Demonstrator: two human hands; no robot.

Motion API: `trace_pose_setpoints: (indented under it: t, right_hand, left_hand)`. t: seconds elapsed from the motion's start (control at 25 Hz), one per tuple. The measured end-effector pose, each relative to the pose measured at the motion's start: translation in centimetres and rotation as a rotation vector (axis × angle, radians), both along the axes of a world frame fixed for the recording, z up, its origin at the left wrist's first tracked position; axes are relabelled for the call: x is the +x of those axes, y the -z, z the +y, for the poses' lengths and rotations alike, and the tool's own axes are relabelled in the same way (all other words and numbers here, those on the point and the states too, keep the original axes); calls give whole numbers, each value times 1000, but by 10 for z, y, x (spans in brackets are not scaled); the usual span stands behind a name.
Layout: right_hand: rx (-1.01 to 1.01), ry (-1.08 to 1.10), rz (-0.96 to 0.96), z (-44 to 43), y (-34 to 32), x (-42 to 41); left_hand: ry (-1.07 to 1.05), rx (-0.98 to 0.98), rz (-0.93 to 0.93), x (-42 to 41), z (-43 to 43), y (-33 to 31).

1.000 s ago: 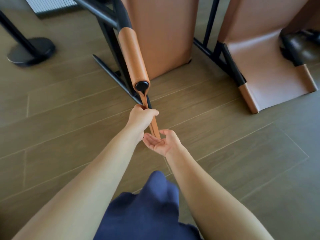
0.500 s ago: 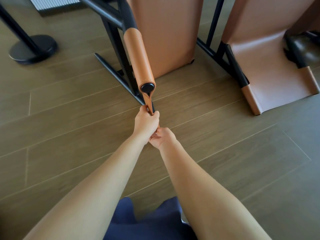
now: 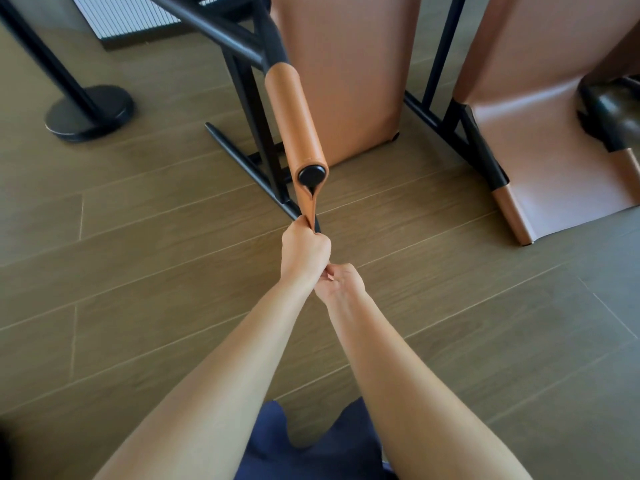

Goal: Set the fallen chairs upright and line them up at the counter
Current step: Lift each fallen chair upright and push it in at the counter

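Observation:
A fallen chair (image 3: pixel 332 74) with tan leather and a black metal frame lies on its side in front of me. Its leather-wrapped rail (image 3: pixel 294 123) points toward me, and a leather edge hangs from the rail's end. My left hand (image 3: pixel 303 251) grips that leather edge just below the rail. My right hand (image 3: pixel 341 284) holds the same edge directly beneath the left hand, fingers curled round it. A second fallen chair (image 3: pixel 540 140) of the same kind lies to the right, seat surface facing up.
A black round base with a slanted pole (image 3: pixel 88 112) stands at the left. A ribbed white panel (image 3: pixel 128 15) sits at the top left. Brown wood-look floor planks (image 3: pixel 138 271) spread all around. My dark blue clothing (image 3: pixel 311 445) shows at the bottom.
My right hand, open palm-up under the leather edge a second ago, has closed round it below the left hand. The chair's rail has come nearer and higher.

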State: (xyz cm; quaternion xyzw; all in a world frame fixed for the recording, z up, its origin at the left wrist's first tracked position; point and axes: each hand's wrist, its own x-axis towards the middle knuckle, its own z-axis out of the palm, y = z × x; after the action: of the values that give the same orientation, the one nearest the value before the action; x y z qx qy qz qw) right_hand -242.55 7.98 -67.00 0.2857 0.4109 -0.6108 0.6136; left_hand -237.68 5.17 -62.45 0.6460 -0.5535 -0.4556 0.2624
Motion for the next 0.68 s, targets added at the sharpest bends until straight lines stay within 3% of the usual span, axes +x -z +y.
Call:
trace_pose_setpoints:
  t: [0.08,0.24,0.4,0.68]
  right_hand:
    - [-3,127,-91,4,-10,1]
    - [74,89,-75,17,-56,5]
    - [101,-34,-6,25,-130,8]
    - [154,94,-97,20,-273,12]
  left_hand:
    - [-12,27,24,3,5,-8]
    - [-12,96,22,13,16,-49]
    - [53,156,5,20,17,-122]
    - [27,284,31,30,0,-262]
